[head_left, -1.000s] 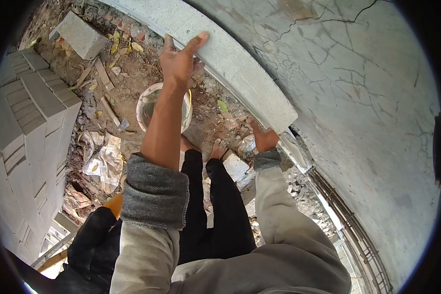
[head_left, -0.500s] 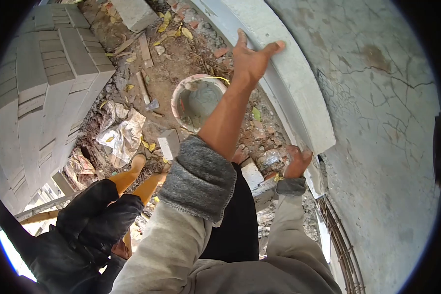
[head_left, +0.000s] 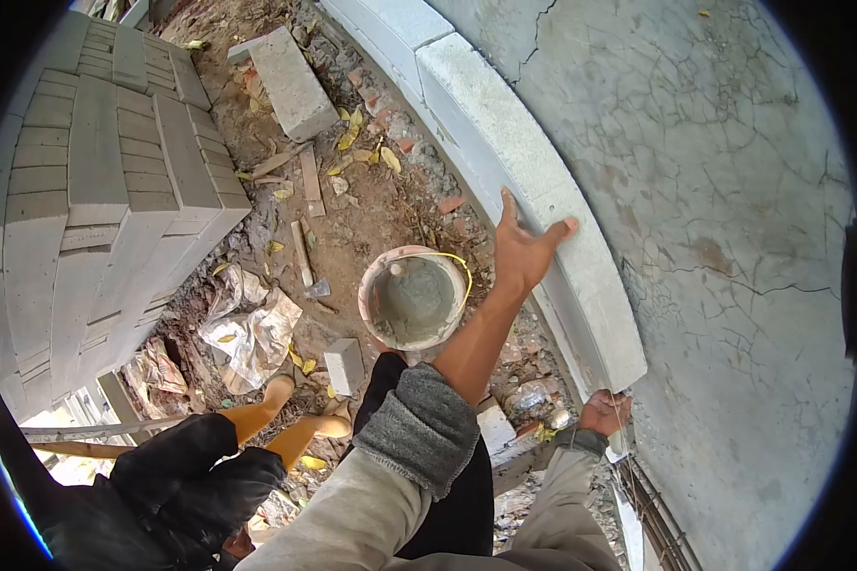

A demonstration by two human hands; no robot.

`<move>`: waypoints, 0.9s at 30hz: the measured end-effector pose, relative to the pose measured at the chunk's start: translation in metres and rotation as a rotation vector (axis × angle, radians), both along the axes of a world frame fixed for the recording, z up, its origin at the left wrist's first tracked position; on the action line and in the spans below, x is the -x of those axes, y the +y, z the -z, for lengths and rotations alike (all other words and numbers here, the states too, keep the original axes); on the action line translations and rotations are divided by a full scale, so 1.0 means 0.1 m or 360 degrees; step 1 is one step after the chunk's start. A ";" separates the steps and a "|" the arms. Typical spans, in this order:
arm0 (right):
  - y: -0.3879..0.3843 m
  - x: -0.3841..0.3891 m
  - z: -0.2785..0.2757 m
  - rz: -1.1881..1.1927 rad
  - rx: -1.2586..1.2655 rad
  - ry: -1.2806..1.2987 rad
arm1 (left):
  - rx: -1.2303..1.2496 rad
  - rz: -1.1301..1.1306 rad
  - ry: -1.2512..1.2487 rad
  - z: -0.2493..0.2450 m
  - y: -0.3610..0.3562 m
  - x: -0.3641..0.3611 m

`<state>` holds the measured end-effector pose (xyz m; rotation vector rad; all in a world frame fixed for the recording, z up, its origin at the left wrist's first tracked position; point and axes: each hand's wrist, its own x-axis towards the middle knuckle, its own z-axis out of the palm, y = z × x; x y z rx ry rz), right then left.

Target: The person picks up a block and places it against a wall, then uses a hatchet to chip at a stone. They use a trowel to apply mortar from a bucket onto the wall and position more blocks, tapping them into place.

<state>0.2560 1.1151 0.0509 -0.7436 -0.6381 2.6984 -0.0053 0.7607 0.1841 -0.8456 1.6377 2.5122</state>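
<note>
A long pale concrete block [head_left: 581, 257] lies on the low wall, its far end meeting another block [head_left: 390, 24]. My left hand [head_left: 528, 249] grips it near the middle, thumb on the top face and fingers against the side. At the block's near end is my right hand [head_left: 605, 413], fingers curled in right at the corner. A thin string-like line passes by those fingers; I cannot tell whether they pinch it. Below my left forearm stands a bucket [head_left: 412, 298] of wet grey mortar with a yellow handle.
Stacked grey blocks [head_left: 95, 200] rise at left. A hatchet [head_left: 305, 257], a loose block [head_left: 293, 88], a smaller block piece [head_left: 344, 366] and a torn sack [head_left: 252, 333] lie on the dirt. Another person [head_left: 181, 466] crouches at lower left. Bare rebar [head_left: 659, 514] is at lower right, beside a cracked concrete surface [head_left: 733, 190].
The view has shifted, showing more of the wall's far end. My left hand still holds the block's middle. My right hand has turned and curled its fingers at the near end.
</note>
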 end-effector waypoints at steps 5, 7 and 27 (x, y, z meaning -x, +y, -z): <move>0.36 0.05 0.43 -0.1037 -0.2709 -0.1450 | -0.0114 0.0039 0.0030 -0.07 -0.01 0.01; 0.18 0.30 0.49 -0.0929 -0.3662 -0.2199 | -0.0071 0.0053 0.0087 0.02 0.00 0.02; 0.93 -0.05 1.76 0.0163 -0.4208 -0.0875 | 0.0100 0.0113 -0.0048 0.08 0.04 0.05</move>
